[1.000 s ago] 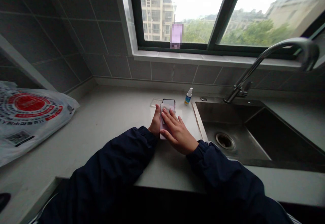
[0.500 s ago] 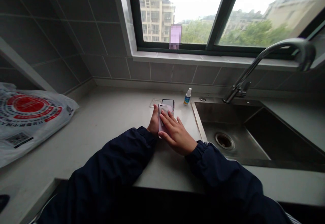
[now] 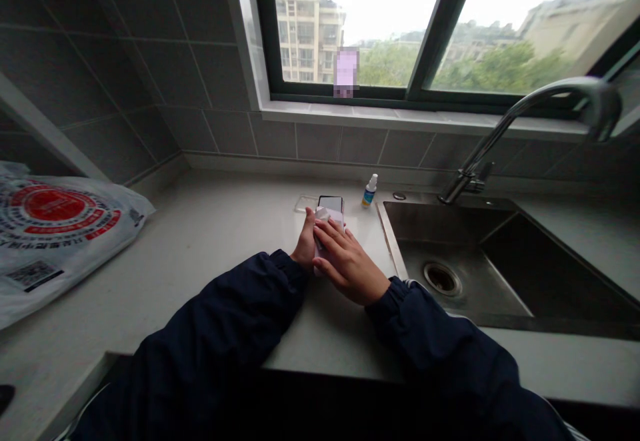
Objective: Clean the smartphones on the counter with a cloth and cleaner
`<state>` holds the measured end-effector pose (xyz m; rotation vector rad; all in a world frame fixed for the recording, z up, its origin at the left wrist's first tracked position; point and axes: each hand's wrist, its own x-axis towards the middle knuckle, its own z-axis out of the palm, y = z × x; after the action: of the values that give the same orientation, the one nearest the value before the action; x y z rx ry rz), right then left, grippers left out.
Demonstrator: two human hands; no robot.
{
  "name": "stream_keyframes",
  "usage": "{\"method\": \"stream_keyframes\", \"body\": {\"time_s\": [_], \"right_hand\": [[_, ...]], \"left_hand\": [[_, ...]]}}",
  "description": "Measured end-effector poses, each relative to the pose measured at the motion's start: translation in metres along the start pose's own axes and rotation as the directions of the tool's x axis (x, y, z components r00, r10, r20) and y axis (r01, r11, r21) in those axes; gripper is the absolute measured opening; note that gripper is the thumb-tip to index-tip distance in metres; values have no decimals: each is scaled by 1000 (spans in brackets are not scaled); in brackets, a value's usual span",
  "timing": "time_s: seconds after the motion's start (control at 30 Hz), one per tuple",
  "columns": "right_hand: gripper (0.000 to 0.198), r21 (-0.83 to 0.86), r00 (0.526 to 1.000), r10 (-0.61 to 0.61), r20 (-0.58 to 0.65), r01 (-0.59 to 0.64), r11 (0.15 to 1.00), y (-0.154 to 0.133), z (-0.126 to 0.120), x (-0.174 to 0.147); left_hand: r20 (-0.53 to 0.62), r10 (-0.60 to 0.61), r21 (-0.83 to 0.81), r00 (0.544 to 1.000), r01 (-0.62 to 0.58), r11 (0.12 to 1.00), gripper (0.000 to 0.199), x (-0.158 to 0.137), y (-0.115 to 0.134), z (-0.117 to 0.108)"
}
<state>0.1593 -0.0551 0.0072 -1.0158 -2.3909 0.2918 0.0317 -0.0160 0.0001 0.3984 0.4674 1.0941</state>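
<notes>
My left hand [image 3: 303,246] is wrapped round a pale lilac phone [image 3: 338,215], its thumb along the left edge. Fingers of my right hand [image 3: 350,261] press a small whitish cloth [image 3: 323,214] flat against the phone's upward face, covering much of it. Just beyond my hands, a flat dark-edged item [image 3: 331,201] lies on the counter, partly hidden; its kind is unclear. Beside it is a clear phone case [image 3: 304,203]. A small spray bottle [image 3: 369,192] with a white top and blue and yellow label stands upright to the right.
A steel sink [image 3: 450,241] with a tall curved tap [image 3: 500,128] is set into the white counter [image 3: 210,228] on the right. At the left lies a white plastic bag [image 3: 65,234] with red print. Behind runs a tiled wall [image 3: 320,141] below a window.
The phone has tilted or shifted slightly, and its camera corner is now covered. My right hand stays pressed on it with the cloth, moved only a little.
</notes>
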Motion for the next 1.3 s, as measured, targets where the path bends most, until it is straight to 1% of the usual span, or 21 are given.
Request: {"method": "stream_keyframes", "body": {"time_s": [0.17,0.27,0.37,0.53,0.67,0.87,1.07,1.2,1.3], "right_hand": [[62,14,1000,13,-4,-13,1000,-1,1,0],[63,19,1000,9,14,-10,1000,-2,0,0],[63,28,999,-11,36,10,1000,-3,-1,-1],[61,27,999,-13,33,12,1000,-5,-2,-1],[61,-19,1000,-20,-8,20,1000,-3,1,-2],[52,-21,993,-40,-110,38,999,-3,1,-1],[49,32,982,-58,-178,64,997,-1,0,0],[49,49,981,-45,-186,55,997,1,1,0],[51,44,983,-47,-178,56,997,1,1,0]], "left_hand": [[-33,2,-4,999,-2,1000,74,-2,0,3],[-60,25,6,998,-24,1000,71,-3,0,2],[-78,60,34,995,-57,998,74,-1,3,1],[-84,83,77,993,-76,994,77,-1,8,1],[-71,28,69,997,-23,997,75,-2,7,3],[-12,-56,3,998,56,998,76,-3,4,3],[35,-53,26,998,52,998,75,-2,1,0],[0,-67,36,998,67,997,79,-2,1,1],[-1,-59,25,998,59,998,80,-1,3,0]]}}
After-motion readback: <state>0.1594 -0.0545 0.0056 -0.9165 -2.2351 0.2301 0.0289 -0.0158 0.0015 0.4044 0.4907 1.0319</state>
